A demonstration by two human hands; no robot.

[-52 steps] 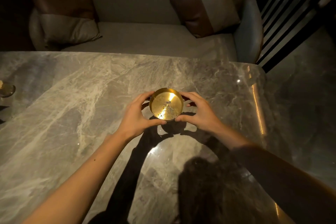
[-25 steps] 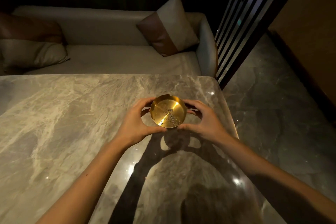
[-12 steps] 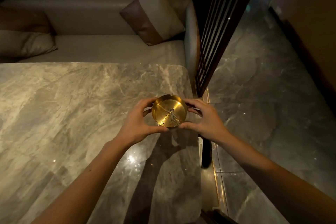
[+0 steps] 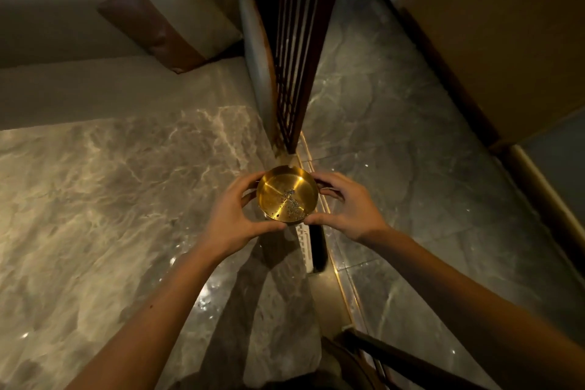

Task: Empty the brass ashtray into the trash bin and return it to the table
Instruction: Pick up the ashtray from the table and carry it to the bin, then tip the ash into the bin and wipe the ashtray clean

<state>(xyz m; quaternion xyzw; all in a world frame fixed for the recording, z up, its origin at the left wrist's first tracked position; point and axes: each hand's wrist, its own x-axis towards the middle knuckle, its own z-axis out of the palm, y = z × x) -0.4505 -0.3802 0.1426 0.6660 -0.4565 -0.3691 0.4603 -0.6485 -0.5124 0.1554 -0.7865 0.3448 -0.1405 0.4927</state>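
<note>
The round brass ashtray [image 4: 286, 196] is held level in the air over the right edge of the marble table [image 4: 95, 199]. A small streak of grey ash lies in its bottom. My left hand [image 4: 232, 220] grips its left rim with thumb and fingers. My right hand [image 4: 346, 206] grips its right rim the same way. No trash bin is in view.
A grey sofa [image 4: 79, 85] with a brown-and-cream cushion [image 4: 171, 19] stands behind the table. A dark wooden slatted screen [image 4: 297, 41] rises just past the table's right corner. Polished stone floor [image 4: 427, 168] stretches to the right, bounded by a tan wall [image 4: 506, 25].
The view has swung to the right. The ashtray, held in both hands, has gone from over the table's middle to over its right edge, and the floor has come into view.
</note>
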